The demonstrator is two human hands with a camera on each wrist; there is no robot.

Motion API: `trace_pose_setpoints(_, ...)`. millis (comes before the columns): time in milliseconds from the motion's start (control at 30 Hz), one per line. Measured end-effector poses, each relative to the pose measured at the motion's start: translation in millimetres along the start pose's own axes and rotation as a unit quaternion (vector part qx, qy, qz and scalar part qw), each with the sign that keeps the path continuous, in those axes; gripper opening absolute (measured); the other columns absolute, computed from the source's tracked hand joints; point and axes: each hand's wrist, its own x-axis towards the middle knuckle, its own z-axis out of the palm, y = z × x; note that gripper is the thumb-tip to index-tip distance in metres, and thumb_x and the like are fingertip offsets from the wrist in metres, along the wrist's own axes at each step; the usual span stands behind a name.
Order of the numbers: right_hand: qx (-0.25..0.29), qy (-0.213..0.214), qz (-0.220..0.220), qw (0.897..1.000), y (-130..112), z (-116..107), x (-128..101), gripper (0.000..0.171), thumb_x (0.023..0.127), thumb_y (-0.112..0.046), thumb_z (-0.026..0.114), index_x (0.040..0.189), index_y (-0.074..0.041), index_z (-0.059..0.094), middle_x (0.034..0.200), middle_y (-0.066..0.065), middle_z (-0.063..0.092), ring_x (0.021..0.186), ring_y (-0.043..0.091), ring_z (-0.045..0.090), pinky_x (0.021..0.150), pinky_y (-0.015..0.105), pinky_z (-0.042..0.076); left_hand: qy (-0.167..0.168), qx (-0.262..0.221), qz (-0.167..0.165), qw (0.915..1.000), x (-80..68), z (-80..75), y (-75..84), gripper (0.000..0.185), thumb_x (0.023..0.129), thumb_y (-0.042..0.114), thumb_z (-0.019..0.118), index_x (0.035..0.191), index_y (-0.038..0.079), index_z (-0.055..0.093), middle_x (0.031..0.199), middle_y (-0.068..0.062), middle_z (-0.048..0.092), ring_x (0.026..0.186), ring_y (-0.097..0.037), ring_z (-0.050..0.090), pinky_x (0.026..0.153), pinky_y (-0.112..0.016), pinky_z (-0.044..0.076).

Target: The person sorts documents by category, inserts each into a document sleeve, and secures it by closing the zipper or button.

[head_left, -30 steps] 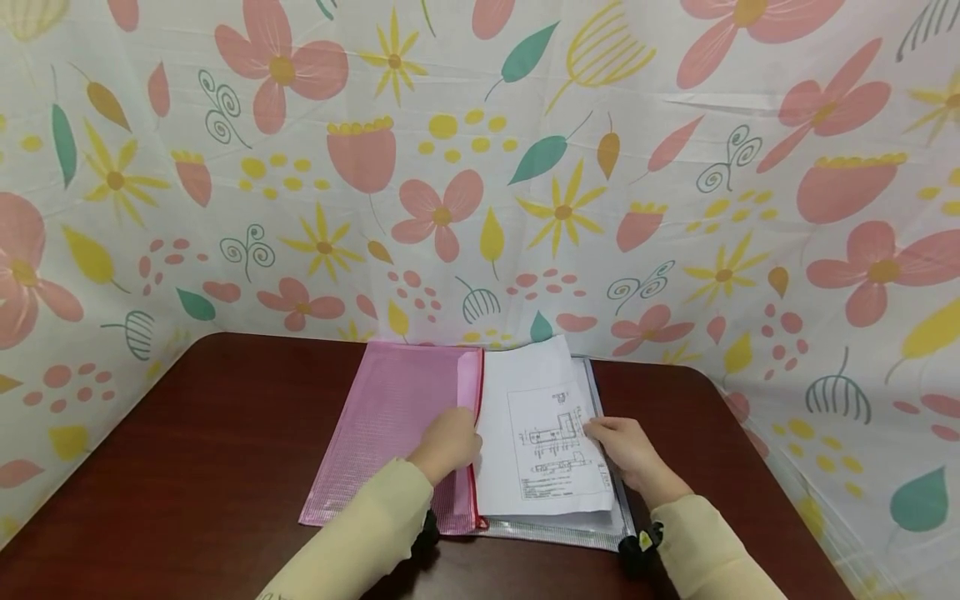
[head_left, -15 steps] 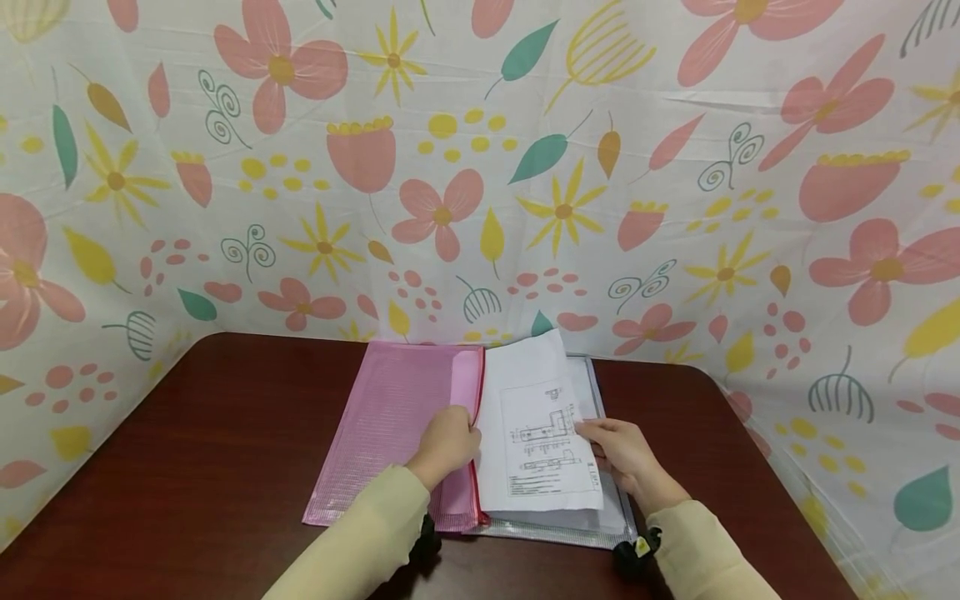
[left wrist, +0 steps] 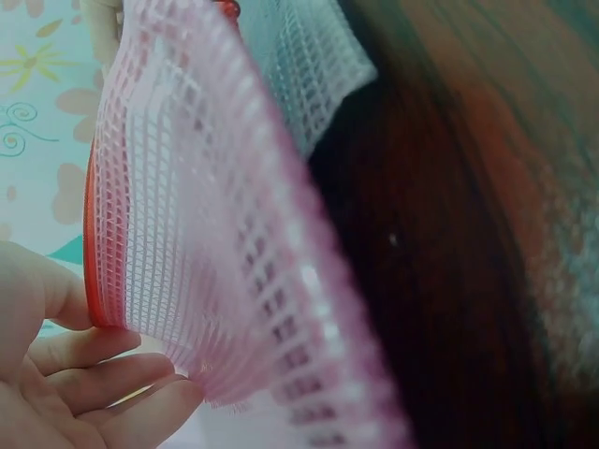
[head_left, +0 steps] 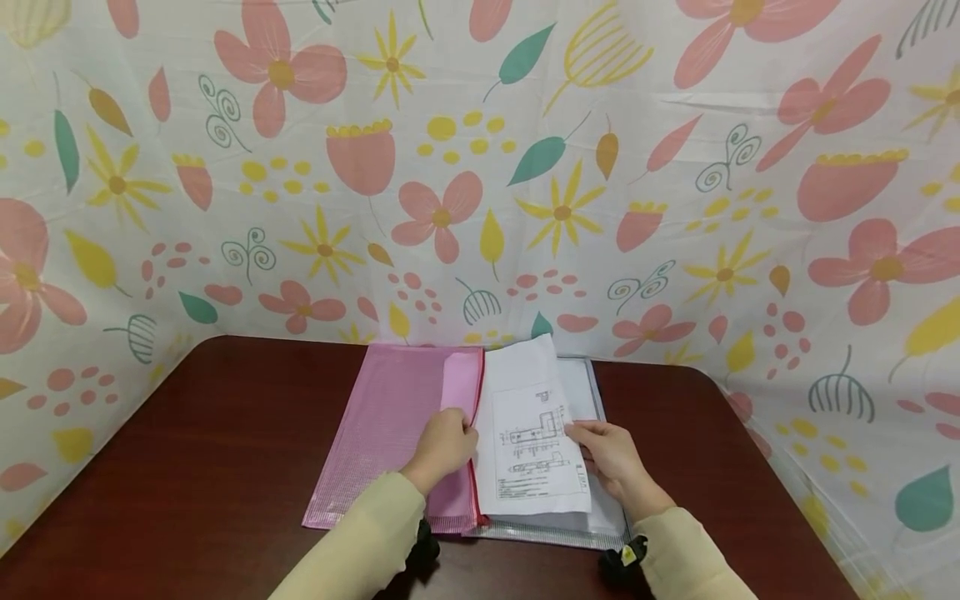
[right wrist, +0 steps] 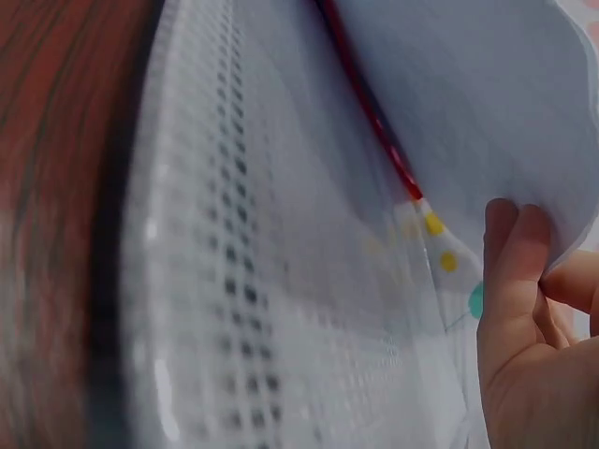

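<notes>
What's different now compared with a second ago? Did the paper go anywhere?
The right hand has slid the printed sheet leftward, deeper into the pink mesh pouch, moving left with it. The left hand still holds the pouch's opening up. The clear pouch underneath and the table stayed put.

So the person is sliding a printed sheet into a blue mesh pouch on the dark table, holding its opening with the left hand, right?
Not quite: the pouch is pink, not blue, with a red zip edge, as the head view shows. The rest holds: the left hand holds its opening, and the right hand pinches the printed sheet on the dark table.
</notes>
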Motion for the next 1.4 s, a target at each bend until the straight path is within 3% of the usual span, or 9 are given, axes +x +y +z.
trace_pose_setpoints(300,0.028,0.025,0.000,0.999,0.3,9.6,-0.3,0.034,0.090,-0.015,0.063,0.116,0.008,0.059,0.074,0.000,0.069,0.063,0.011,0.066,0.054,0.024,0.054,0.000,-0.017,0.010,0.9998,-0.5,0.8,-3.7,0.034,0.088,0.006,0.050,0.058,0.013,0.035,0.052,0.002,0.034,0.045,-0.011,0.033,0.042,-0.022,0.028)
trace_pose_setpoints(600,0.034,0.024,0.001,0.999,2.3,16.9,-1.8,0.033,0.089,-0.014,0.063,0.115,0.007,0.061,0.074,0.001,0.069,0.059,0.008,0.062,0.049,0.019,0.048,0.005,-0.015,0.009,0.9998,-1.2,-1.6,-3.1,0.021,0.087,0.006,0.051,0.066,0.007,0.053,0.059,-0.001,0.050,0.050,-0.013,0.042,0.044,-0.023,0.035)
trace_pose_setpoints(933,0.024,0.030,0.000,0.999,2.6,22.1,0.6,0.036,0.089,-0.018,0.064,0.117,0.005,0.061,0.079,0.003,0.070,0.065,0.012,0.067,0.056,0.025,0.055,0.026,-0.007,0.013,0.9996,-3.0,-2.7,-0.8,0.018,0.085,0.005,0.052,0.068,0.005,0.058,0.061,-0.004,0.055,0.053,-0.015,0.045,0.048,-0.024,0.037)
trace_pose_setpoints(1400,0.014,0.013,0.004,1.000,5.2,35.7,-4.6,0.038,0.089,-0.021,0.065,0.117,0.004,0.060,0.089,0.004,0.070,0.075,0.011,0.067,0.063,0.025,0.055,0.017,-0.020,0.009,0.9996,-2.3,-2.4,-0.8,0.016,0.087,0.005,0.051,0.075,0.003,0.061,0.065,-0.005,0.058,0.052,-0.013,0.046,0.047,-0.023,0.039)
